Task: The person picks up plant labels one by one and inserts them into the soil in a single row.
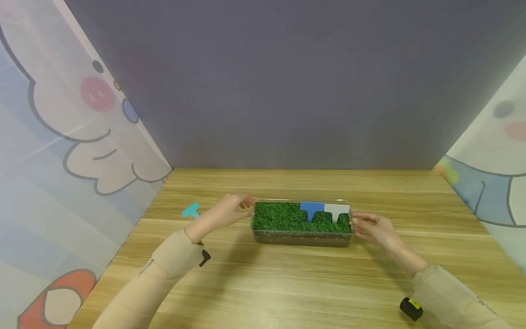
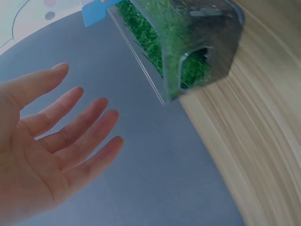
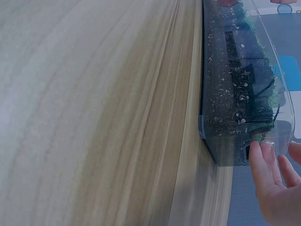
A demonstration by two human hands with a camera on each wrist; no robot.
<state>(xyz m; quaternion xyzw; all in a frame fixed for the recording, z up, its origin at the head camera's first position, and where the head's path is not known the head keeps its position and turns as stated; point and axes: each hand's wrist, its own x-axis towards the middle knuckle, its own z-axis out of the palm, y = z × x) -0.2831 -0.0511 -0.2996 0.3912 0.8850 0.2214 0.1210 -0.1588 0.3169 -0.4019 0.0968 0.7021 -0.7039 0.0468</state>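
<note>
A clear plastic box (image 1: 302, 238) stands on the table, with dark soil low down and green artificial grass (image 1: 279, 215) on top. A blue T-shaped plant label (image 1: 312, 208) and a white T-shaped plant label (image 1: 337, 210) stand upright in its right part. Beside the left end is my left hand (image 1: 234, 210), fingers spread and apart from the box in the left wrist view. The fingertips of my right hand (image 1: 378, 228) touch the right end by its cutout, fingers fairly straight in the right wrist view.
A teal T-shaped plant label (image 1: 191, 210) lies on the wooden table (image 1: 296, 283) left of my left hand, partly hidden by the arm. A grey wall (image 1: 263, 91) rises behind the table, and cartoon-printed panels (image 1: 53, 205) flank it.
</note>
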